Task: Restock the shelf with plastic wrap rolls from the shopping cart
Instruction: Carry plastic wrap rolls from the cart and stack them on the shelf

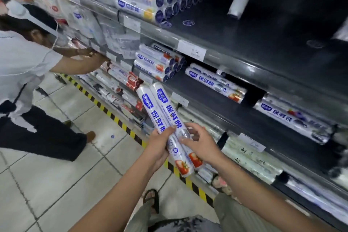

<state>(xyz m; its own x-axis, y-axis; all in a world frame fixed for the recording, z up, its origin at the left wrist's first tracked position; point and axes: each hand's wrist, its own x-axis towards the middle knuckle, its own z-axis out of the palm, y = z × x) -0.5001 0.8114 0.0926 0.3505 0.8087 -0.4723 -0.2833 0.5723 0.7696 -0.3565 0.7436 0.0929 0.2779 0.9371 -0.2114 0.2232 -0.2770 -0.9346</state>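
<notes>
Two rolls in hand, shelving comes next.
Left hand (157, 147) and right hand (199, 145) clasp two white blue-lettered plastic wrap rolls (165, 118) below the dark metal shelf (216, 84); likely slide them beside its stock.

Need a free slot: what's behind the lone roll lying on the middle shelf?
Behind the lone roll only dark, bare middle shelf shows; the shelf above hides the far back. Stacked rolls sit to its left.
</notes>
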